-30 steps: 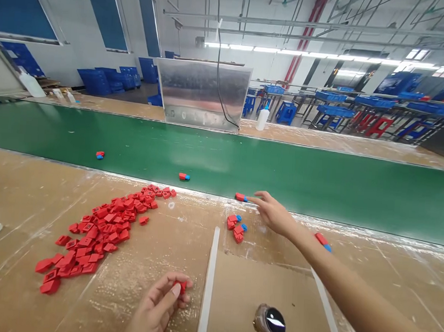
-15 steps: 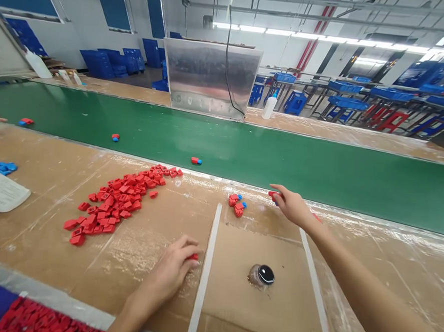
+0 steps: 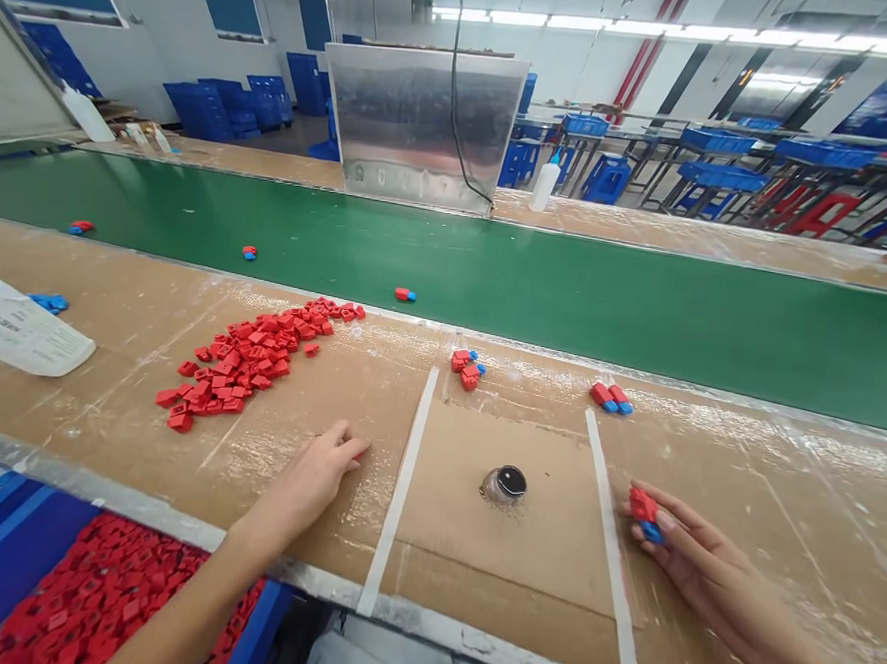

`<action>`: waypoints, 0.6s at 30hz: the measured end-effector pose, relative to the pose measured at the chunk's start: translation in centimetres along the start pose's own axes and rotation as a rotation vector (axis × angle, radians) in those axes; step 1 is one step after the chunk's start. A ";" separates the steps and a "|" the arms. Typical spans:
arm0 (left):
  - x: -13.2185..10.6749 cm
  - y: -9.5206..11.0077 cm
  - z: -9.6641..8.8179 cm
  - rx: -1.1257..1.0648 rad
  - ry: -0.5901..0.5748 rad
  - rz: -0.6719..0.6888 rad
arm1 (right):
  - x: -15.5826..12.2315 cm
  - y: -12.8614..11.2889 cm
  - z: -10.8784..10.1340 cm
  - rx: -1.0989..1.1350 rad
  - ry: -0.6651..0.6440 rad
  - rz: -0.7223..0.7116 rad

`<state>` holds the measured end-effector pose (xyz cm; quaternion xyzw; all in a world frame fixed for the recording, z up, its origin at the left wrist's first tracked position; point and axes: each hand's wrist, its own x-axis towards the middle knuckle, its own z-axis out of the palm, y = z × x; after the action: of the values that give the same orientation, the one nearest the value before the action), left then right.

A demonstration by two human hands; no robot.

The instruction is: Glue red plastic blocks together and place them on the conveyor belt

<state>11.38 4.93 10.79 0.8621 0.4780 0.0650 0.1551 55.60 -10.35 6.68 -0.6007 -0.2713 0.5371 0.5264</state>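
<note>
My left hand (image 3: pixel 322 475) rests low over the table, its fingers pinched around a small red plastic block (image 3: pixel 362 456), mostly hidden by them. Between the thumb and fingers of my right hand (image 3: pixel 707 569) is a red-and-blue plastic piece (image 3: pixel 643 513), held just right of the taped cardboard. To the left of my left hand spreads a heap of loose red blocks (image 3: pixel 250 360). A small cluster of joined red-and-blue pieces (image 3: pixel 468 370) lies beyond the cardboard sheet (image 3: pixel 462 514). Two more red-and-blue pieces (image 3: pixel 612 398) lie side by side near the belt's edge.
A small dark-topped round container (image 3: pixel 510 482) stands on the cardboard. Behind runs a green conveyor belt (image 3: pixel 566 289) carrying several red-and-blue pieces (image 3: pixel 405 295). A white bottle (image 3: pixel 23 331) lies at left. A blue bin (image 3: pixel 40 538) of red blocks sits below the table edge.
My right hand has come back from near the belt and to the right, a red-and-blue piece in its fingers. My left hand has shifted slightly left. The view has tilted down.
</note>
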 end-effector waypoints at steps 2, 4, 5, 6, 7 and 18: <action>0.1 0.5 0.0 0.036 0.021 -0.022 | -1.1 0.5 -0.7 0.069 0.025 0.015; 0.2 1.2 0.0 -0.043 0.057 -0.014 | -2.0 0.6 -0.9 0.077 0.031 0.018; 0.1 1.8 0.0 -0.134 0.074 -0.010 | -2.4 0.5 -0.8 0.064 0.028 0.018; 0.1 2.4 0.0 -0.260 0.081 -0.019 | -2.7 0.3 -0.6 0.042 0.027 0.013; 0.0 3.2 0.1 -0.418 0.080 -0.044 | -2.9 0.1 -0.2 0.014 0.029 0.003; 0.0 10.8 4.9 -1.700 -0.015 -0.379 | -2.7 -3.7 6.2 -0.391 -0.100 -0.204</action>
<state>21.33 -1.45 9.75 0.3605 0.4018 0.3674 0.7574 49.95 -9.53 11.84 -0.6333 -0.4554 0.4473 0.4376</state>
